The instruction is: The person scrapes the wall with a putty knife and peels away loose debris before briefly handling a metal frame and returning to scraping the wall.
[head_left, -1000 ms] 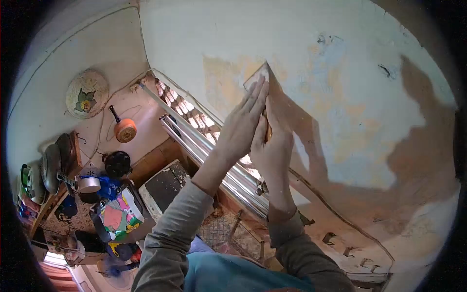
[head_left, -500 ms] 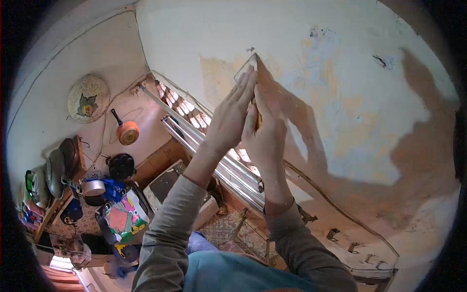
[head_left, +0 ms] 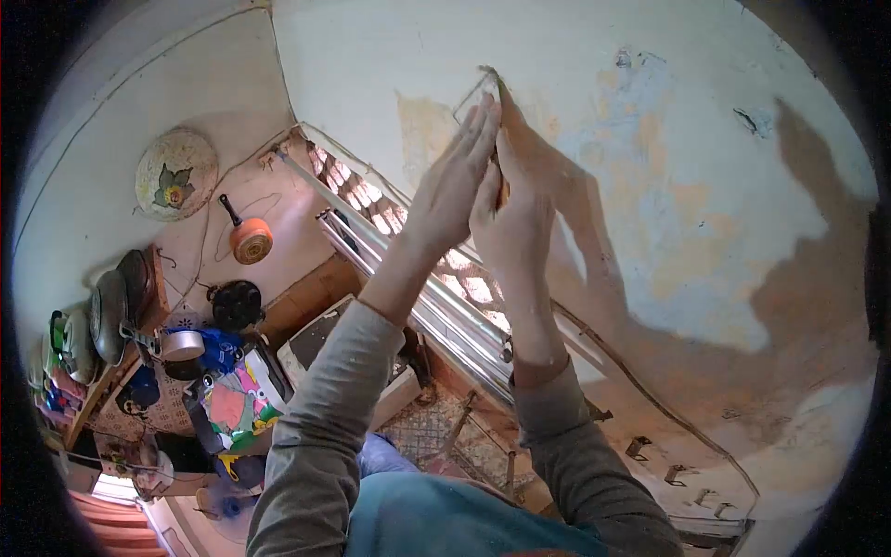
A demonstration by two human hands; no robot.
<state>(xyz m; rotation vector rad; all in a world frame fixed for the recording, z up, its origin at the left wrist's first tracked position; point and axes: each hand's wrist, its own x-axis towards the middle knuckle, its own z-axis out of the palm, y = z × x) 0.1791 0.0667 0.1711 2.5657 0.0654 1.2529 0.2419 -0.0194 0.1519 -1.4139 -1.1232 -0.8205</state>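
Note:
Both my hands are raised together at a pale wall with patchy yellow and bluish areas. A flat-bladed scraper lies against it, its squared blade edge showing beyond my fingertips. My left hand rests flat on the blade, fingers stretched out and side by side, its thumb hidden. From the right, my right hand closes round the scraper's handle, thumb and forefinger pointing up the wall. Only a sliver of orange-brown handle shows between the hands; the rest is covered.
Long metal tubes run slantwise below my forearms, beside a pierced opening. An orange pan and a round plaque hang on the left wall. Pots crowd a wooden shelf. A cable and small metal brackets sit lower right.
My hands and the scraper have slid a little upward along the wall, keeping the same hold. The whole view has shifted slightly, so the wall and hanging items appear farther right and higher.

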